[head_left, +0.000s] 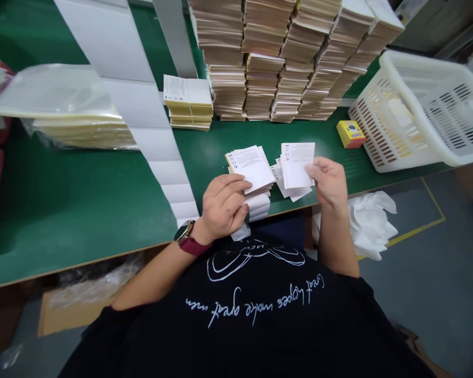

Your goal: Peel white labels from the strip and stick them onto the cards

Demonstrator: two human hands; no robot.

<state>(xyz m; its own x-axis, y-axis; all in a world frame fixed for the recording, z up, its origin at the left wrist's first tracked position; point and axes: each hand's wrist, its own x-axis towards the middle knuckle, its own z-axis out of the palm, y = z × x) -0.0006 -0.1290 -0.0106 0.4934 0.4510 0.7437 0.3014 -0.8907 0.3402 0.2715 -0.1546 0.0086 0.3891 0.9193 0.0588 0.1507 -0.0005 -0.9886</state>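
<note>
My left hand (223, 206) is closed around a small stack of white printed cards (251, 167), fingers curled over their near edge. My right hand (328, 181) pinches a single white printed card (297, 164) by its right edge, lifted over a loose pile of similar cards (289, 190) on the green table (82, 205). More white cards or labels (257, 206) lie under my left hand at the table's front edge.
Tall stacks of brown-edged cards (284, 58) fill the back. A shorter yellow-edged stack (188, 102) stands beside a long white label strip (150, 131). Bagged sheets (63, 107) lie left. A white plastic basket (421, 105) and a small yellow box (350, 134) sit right. White crumpled wrap (370, 223) hangs below.
</note>
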